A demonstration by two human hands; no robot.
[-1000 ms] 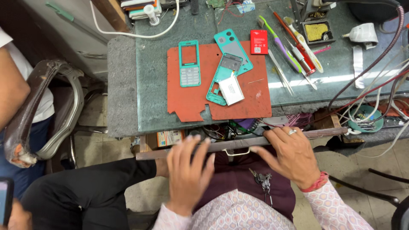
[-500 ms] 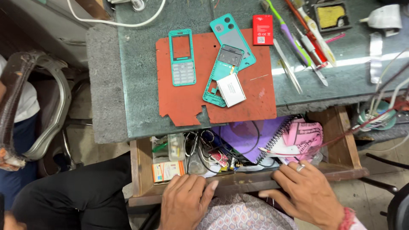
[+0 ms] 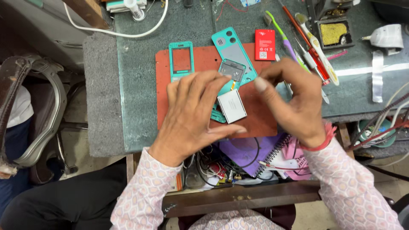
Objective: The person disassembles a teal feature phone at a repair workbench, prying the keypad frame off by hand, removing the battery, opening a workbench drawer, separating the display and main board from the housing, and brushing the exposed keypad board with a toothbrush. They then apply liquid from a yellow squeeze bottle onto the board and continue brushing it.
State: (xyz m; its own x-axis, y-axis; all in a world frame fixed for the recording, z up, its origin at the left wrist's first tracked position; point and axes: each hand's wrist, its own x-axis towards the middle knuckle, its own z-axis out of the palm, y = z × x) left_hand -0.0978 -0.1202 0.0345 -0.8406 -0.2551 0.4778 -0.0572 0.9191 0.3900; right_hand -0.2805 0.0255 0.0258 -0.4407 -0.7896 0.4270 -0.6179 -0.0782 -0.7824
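My left hand [image 3: 191, 113] hovers flat with spread fingers over the red mat [image 3: 165, 87], covering part of a teal phone body. Just right of its fingers lies a silver-white rectangular cell [image 3: 231, 106]. My right hand [image 3: 296, 100] is above the mat's right edge, with its thumb and forefinger curled close together; I see nothing between them. A teal phone front frame [image 3: 181, 59], a teal back cover [image 3: 232, 44] and a grey inner module [image 3: 232, 70] lie on the mat beyond my hands. A red battery [image 3: 264, 44] sits further back.
Screwdrivers and a brush [image 3: 309, 47] lie at the back right beside a sponge tray [image 3: 332, 33]. The drawer [image 3: 238, 198] under the glass top stands pulled out, with wires and a purple notebook [image 3: 243, 151] inside. A chair [image 3: 30, 115] and another person's sleeve [image 3: 17, 108] are at left.
Both hands have left the drawer's front edge and risen over the red mat. The drawer went from nearly closed to pulled out.
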